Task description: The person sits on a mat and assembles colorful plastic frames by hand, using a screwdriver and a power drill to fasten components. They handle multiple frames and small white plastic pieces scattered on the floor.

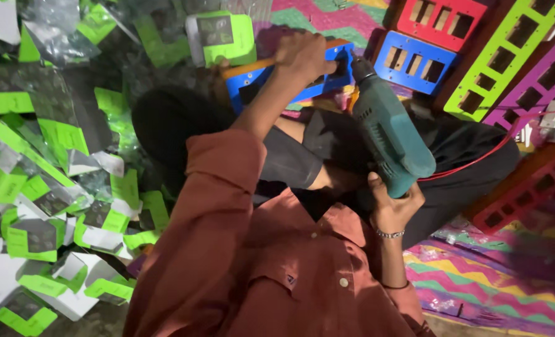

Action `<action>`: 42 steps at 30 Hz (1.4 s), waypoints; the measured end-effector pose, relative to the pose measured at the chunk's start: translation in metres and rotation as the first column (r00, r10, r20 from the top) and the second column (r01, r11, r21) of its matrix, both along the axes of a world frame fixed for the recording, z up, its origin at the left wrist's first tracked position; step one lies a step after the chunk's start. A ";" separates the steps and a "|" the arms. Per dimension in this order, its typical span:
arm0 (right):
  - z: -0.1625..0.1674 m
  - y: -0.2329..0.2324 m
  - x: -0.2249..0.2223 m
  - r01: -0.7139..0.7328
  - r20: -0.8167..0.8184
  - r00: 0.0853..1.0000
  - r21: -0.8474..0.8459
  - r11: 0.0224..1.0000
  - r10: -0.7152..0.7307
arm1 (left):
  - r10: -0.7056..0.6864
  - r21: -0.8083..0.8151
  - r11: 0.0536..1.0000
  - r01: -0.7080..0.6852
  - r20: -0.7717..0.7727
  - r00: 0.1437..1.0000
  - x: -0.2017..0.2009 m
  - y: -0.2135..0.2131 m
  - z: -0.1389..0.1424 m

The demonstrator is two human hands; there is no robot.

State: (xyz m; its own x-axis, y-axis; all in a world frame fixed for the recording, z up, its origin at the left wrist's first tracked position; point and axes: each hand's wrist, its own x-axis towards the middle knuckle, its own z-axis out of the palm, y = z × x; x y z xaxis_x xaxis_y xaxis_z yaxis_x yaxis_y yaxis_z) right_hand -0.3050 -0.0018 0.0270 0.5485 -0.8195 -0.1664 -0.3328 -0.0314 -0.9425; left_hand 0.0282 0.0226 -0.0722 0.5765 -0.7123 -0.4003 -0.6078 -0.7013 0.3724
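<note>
Green cartons (53, 187) beside blue plate (271, 78)

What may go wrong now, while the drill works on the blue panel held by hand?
1. The left hand presses the blue panel right beside the drill tip; a slip might hurt fingers.
2. The panel seems to rest on the knee without a clamp, so it may spin or shift.
3. The red cord crosses the lap and might snag.

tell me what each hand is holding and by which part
The right hand grips the teal electric drill by its handle. The left hand presses down on the top edge of the blue rectangular slotted panel, steadying it.
</note>
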 end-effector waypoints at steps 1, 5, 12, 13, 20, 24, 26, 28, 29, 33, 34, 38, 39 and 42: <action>0.000 0.001 -0.001 -0.015 -0.011 1.000 -0.019 1.000 0.015 | 0.007 0.009 1.000 -0.007 0.009 1.000 0.000 0.000 -0.003; 0.000 0.005 0.001 -0.024 0.028 0.999 0.030 0.999 0.023 | 0.000 -0.019 1.000 0.000 0.033 0.999 -0.001 0.000 -0.013; 0.001 0.008 0.006 -0.072 -0.018 0.997 -0.014 0.997 0.072 | -0.013 -0.033 0.999 0.015 0.081 0.997 -0.004 -0.002 -0.024; 0.000 0.008 0.007 -0.083 -0.031 0.996 -0.029 0.996 0.082 | -0.006 -0.011 1.000 0.006 0.074 0.997 -0.004 -0.003 -0.025; -0.003 0.009 0.009 -0.023 0.036 0.999 0.026 0.999 0.022 | -0.015 -0.051 0.999 0.019 0.090 0.996 -0.008 -0.001 -0.021; -0.006 0.009 0.006 -0.011 0.077 0.997 0.059 0.998 0.006 | -0.016 -0.075 0.997 0.026 0.131 0.991 -0.010 -0.002 -0.026; -0.007 0.009 0.004 -0.020 0.095 0.995 0.064 0.998 0.014 | -0.009 -0.088 0.996 0.023 0.157 0.988 -0.011 -0.004 -0.031; -0.009 0.010 0.002 -0.038 0.111 0.993 0.054 0.998 0.032 | -0.011 -0.089 0.996 0.028 0.188 0.982 -0.011 -0.004 -0.036; -0.009 0.010 0.002 -0.056 0.083 0.995 0.018 0.998 0.054 | -0.007 -0.093 0.995 0.025 0.196 0.981 -0.011 -0.004 -0.038; -0.009 0.010 0.001 -0.083 0.026 0.996 -0.035 0.996 0.084 | 0.010 -0.145 0.989 0.026 0.241 0.970 -0.012 -0.002 -0.041; -0.009 0.010 0.002 -0.078 0.030 0.996 -0.023 0.997 0.079 | 0.016 -0.164 0.986 0.028 0.259 0.966 -0.013 -0.001 -0.041; -0.004 0.010 0.005 -0.084 0.048 0.995 0.005 0.996 0.083 | 0.009 -0.141 0.990 0.030 0.269 0.963 -0.014 -0.002 -0.037; -0.003 0.011 0.006 -0.085 0.053 0.995 0.002 0.996 0.085 | 0.016 -0.153 0.988 0.029 0.285 0.958 -0.013 -0.002 -0.037; -0.001 0.011 0.008 -0.085 0.056 0.995 0.000 0.996 0.085 | 0.015 -0.155 0.987 0.031 0.287 0.958 -0.013 -0.001 -0.036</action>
